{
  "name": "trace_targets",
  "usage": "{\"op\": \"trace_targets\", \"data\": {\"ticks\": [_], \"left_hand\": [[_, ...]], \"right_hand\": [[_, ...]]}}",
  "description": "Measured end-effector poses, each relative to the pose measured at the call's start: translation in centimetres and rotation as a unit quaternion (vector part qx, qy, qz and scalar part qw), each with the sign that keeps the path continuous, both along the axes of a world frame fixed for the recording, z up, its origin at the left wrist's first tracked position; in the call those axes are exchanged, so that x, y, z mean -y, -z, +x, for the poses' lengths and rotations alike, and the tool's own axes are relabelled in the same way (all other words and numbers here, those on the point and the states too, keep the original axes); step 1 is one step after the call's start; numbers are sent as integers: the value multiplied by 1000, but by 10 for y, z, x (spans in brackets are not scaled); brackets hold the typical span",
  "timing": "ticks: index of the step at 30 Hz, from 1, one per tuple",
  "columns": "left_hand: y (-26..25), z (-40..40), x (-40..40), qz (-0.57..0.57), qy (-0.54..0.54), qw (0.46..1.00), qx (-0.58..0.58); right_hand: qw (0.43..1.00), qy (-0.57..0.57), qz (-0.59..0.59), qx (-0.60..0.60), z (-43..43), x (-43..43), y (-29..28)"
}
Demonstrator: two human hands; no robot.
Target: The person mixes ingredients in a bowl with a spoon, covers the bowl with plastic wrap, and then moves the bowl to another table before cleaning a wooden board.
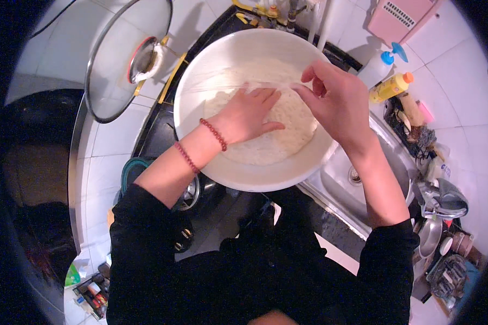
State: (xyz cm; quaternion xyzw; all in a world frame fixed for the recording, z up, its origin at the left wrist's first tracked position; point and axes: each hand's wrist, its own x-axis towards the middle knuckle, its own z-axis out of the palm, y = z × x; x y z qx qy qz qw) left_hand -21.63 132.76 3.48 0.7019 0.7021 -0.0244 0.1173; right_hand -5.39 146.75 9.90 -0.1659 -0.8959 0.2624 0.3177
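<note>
A large white bowl [264, 186] holds pale, bubbly dough [295, 126] spread over its bottom. Thin clear plastic film [223, 84] stretches across the bowl in a creased line, catching the light. My left hand [250, 113] lies palm down over the dough with its fingers apart; two strings of red beads [213, 134] circle that wrist and forearm. Whether it presses on the dough or on film is hard to tell. At the bowl's right side, my right hand [339, 101] is raised, thumb and fingers bent, pinching the film's edge near the thumb tip.
A glass lid [118, 61] leans against the tiles on the left. Below the bowl's right side is a steel sink [341, 178]. Behind it stand a pump bottle [376, 69] and a yellow bottle [390, 87]. A pink grater [400, 18] hangs above; metal utensils [441, 199] crowd the right.
</note>
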Motion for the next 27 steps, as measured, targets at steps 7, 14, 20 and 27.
{"op": "trace_targets", "data": {"ticks": [7, 14, 20, 27], "left_hand": [[-36, 6, 6, 99, -10, 994, -33], [-41, -2, 14, 181, -25, 981, 63], [-54, -13, 49, 73, -348, 616, 702], [-75, -18, 104, 105, -384, 381, 835]], "right_hand": [[1000, -2, -17, 0, 4, -3, 3], [999, 8, -30, 16, 4, -2, -1], [988, -22, -133, 79, 9, -5, -8], [951, -32, -306, -24, 13, -35, 3]]}}
